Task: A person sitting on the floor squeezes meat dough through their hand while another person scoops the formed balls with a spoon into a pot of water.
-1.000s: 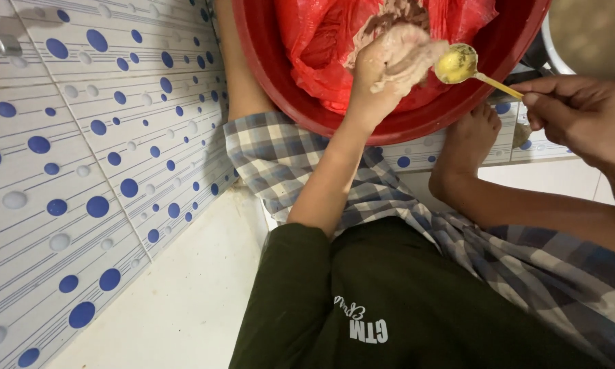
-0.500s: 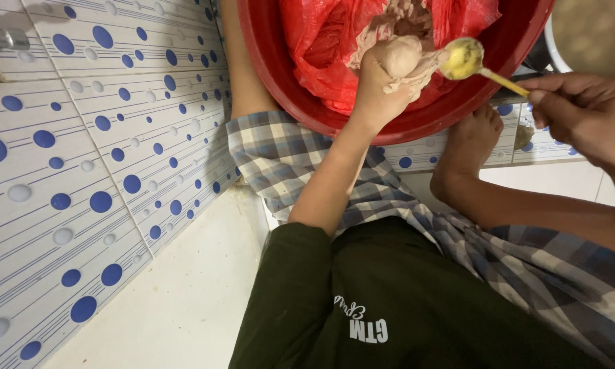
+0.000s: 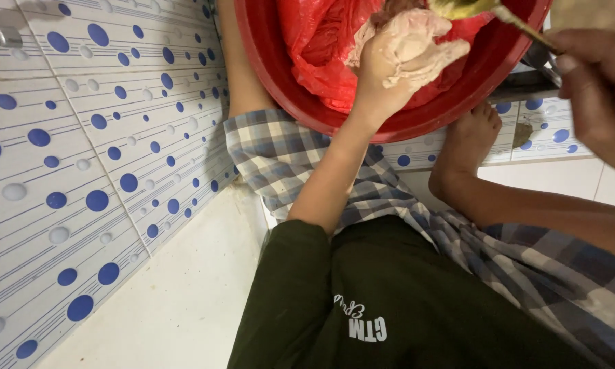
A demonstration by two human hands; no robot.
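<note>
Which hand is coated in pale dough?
The left hand, over the red basin; the right hand is clean and holds a spoon.
</note>
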